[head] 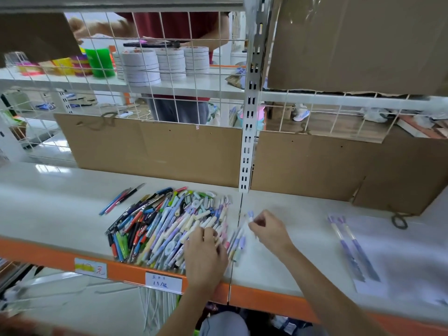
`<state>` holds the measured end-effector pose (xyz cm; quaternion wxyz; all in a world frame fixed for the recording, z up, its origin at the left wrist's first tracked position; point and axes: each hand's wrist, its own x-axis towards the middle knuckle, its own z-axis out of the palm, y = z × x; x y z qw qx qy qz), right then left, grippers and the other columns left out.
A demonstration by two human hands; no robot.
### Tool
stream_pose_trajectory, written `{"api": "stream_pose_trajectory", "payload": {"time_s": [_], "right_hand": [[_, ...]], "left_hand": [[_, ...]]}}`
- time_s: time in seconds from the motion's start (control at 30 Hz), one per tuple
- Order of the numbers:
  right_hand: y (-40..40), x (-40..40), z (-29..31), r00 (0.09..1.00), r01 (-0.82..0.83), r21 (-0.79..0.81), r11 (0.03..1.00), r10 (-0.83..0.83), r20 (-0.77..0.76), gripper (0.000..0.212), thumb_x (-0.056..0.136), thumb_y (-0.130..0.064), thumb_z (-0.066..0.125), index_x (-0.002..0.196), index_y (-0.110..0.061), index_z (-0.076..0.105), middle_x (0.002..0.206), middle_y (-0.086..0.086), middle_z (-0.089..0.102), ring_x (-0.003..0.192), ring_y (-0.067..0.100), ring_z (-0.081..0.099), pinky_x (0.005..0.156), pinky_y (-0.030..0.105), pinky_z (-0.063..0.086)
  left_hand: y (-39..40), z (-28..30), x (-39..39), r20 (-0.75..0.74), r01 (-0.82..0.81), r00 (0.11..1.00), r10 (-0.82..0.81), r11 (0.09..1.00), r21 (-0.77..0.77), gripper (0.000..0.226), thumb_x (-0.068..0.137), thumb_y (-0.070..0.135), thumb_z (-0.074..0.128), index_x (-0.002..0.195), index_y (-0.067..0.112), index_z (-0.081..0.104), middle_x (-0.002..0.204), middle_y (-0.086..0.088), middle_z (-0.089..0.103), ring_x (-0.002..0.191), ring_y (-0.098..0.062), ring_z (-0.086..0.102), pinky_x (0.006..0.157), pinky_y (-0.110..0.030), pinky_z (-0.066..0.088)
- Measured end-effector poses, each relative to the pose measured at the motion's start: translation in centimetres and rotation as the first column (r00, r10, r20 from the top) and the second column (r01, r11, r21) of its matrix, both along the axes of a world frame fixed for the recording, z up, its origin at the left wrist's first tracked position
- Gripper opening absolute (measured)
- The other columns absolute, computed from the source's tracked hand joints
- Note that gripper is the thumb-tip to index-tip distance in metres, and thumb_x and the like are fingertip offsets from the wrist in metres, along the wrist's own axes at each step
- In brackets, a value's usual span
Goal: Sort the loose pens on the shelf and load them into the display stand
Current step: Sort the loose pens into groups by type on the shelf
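A big heap of loose pens (167, 221) lies on the white shelf (60, 209), dark and bright ones on its left, pastel ones on its right. My left hand (206, 253) rests on the heap's right front edge, fingers curled round a few pastel pens. My right hand (269, 229) is just right of the heap and pinches a pale pen with a purple cap (249, 215), blurred. Two purple pens (351, 246) lie side by side far to the right. Three thin pens (121, 198) lie apart at the heap's back left. No display stand is in view.
Cardboard sheets (150, 146) line the wire-mesh back of the shelf, split by a white upright post (248, 132). The shelf's front edge is orange with price labels (163, 282). Behind the mesh a person in a dark red shirt (169, 23) stands at a shelf with tape rolls (160, 61).
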<state>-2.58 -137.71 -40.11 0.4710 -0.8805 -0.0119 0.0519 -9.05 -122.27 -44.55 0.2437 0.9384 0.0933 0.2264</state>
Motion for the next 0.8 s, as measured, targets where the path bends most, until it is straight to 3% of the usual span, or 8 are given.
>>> {"api": "stream_pose_trajectory", "payload": {"time_s": [0.17, 0.27, 0.37, 0.53, 0.67, 0.8], "right_hand": [[-1.6, -2.7, -1.9, 0.996, -0.085, -0.258, 0.962, 0.079, -0.032, 0.012, 0.088, -0.025, 0.056, 0.091, -0.016, 0.048, 0.082, -0.001, 0.053, 0.074, 0.016, 0.049, 0.062, 0.026, 0.036], [-1.5, -3.1, -1.4, 0.992, -0.091, -0.378, 0.921, 0.116, 0.043, 0.015, 0.091, -0.029, 0.053, 0.098, -0.017, 0.046, 0.093, -0.004, 0.045, 0.082, 0.015, 0.047, 0.068, 0.026, 0.035], [-0.7, -2.8, -0.5, 0.965, -0.159, -0.374, 0.914, 0.223, 0.135, 0.015, 0.094, -0.023, 0.049, 0.106, -0.017, 0.055, 0.096, -0.003, 0.045, 0.083, 0.014, 0.047, 0.073, 0.027, 0.038], [2.0, -2.8, -0.4, 0.891, -0.369, -0.43, 0.824, 0.446, 0.09, 0.02, 0.093, -0.024, 0.054, 0.112, -0.022, 0.06, 0.099, -0.005, 0.037, 0.086, 0.019, 0.051, 0.079, 0.032, 0.046], [2.8, -2.5, -0.2, 0.89, -0.35, -0.512, 0.784, 0.449, 0.078, 0.021, 0.091, -0.034, 0.057, 0.106, -0.02, 0.06, 0.105, -0.002, 0.039, 0.083, 0.015, 0.048, 0.073, 0.029, 0.043], [1.7, -2.9, 0.8, 0.929, -0.269, -0.435, 0.859, 0.351, 0.12, 0.014, 0.091, -0.033, 0.055, 0.097, -0.02, 0.058, 0.097, -0.005, 0.056, 0.083, 0.013, 0.051, 0.069, 0.027, 0.04]], "left_hand": [[0.1, 0.1, -0.2, -0.034, 0.057, 0.998, -0.056, 0.997, 0.044, 0.015, 0.084, 0.03, 0.06, 0.093, 0.018, 0.059, 0.09, 0.002, 0.052, 0.088, -0.02, 0.048, 0.083, -0.035, 0.038], [0.3, 0.5, -0.3, -0.056, 0.113, 0.992, -0.112, 0.993, 0.024, 0.021, 0.088, 0.036, 0.058, 0.1, 0.019, 0.06, 0.092, 0.005, 0.058, 0.089, -0.014, 0.046, 0.078, -0.028, 0.033], [0.8, 1.0, -1.0, -0.035, 0.161, 0.986, -0.162, 0.987, -0.025, 0.017, 0.086, 0.029, 0.061, 0.097, 0.016, 0.058, 0.089, 0.002, 0.058, 0.083, -0.014, 0.046, 0.068, -0.025, 0.036], [2.3, 0.8, -2.4, -0.027, 0.157, 0.987, -0.157, 0.988, -0.013, 0.016, 0.076, 0.002, 0.063, 0.089, 0.01, 0.063, 0.087, -0.002, 0.056, 0.076, -0.02, 0.054, 0.064, -0.033, 0.048], [3.1, 0.8, -2.9, -0.052, 0.177, 0.983, -0.174, 0.983, 0.057, 0.011, 0.073, 0.004, 0.066, 0.079, 0.012, 0.061, 0.08, 0.002, 0.049, 0.072, -0.016, 0.047, 0.061, -0.028, 0.041], [3.0, 0.6, -2.9, -0.06, 0.189, 0.981, -0.184, 0.978, 0.09, 0.006, 0.072, 0.019, 0.065, 0.076, 0.014, 0.065, 0.083, -0.002, 0.054, 0.073, -0.021, 0.055, 0.064, -0.031, 0.045]]}}
